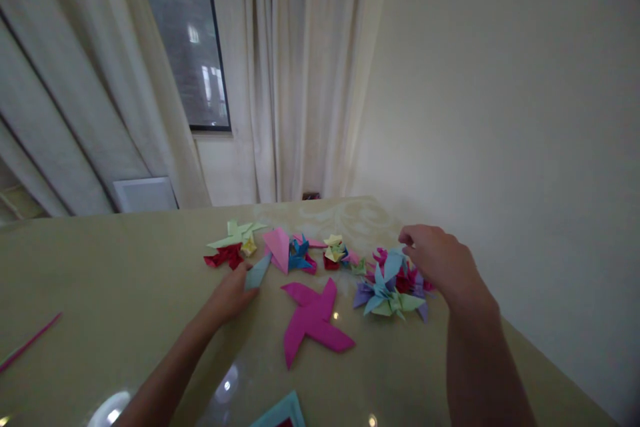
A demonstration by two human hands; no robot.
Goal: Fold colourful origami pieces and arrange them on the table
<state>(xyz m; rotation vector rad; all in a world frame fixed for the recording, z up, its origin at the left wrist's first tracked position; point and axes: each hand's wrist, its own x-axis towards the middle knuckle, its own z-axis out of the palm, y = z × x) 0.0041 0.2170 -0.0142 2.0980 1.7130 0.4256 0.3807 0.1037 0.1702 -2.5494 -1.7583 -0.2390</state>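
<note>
My left hand [235, 290] is closed around a light blue folded paper piece [257, 272], whose pointed tip sticks out to the upper right. Just beyond it lie a pale green paper pinwheel [237, 235], a red folded paper piece [225, 256] and a pink folded paper piece [278, 248]. My right hand [440, 257] has its fingers curled at the right edge of a pile of paper flowers [387, 290]; anything between its fingertips cannot be made out. A large magenta paper pinwheel [313, 317] lies flat between my forearms.
Small blue origami [299, 253] and a yellow paper flower [334, 248] sit along the table's far side. A light blue-edged item [287, 410] shows at the front. A thin pink stick [35, 340] lies far left. A wall [525, 147] borders the table's right.
</note>
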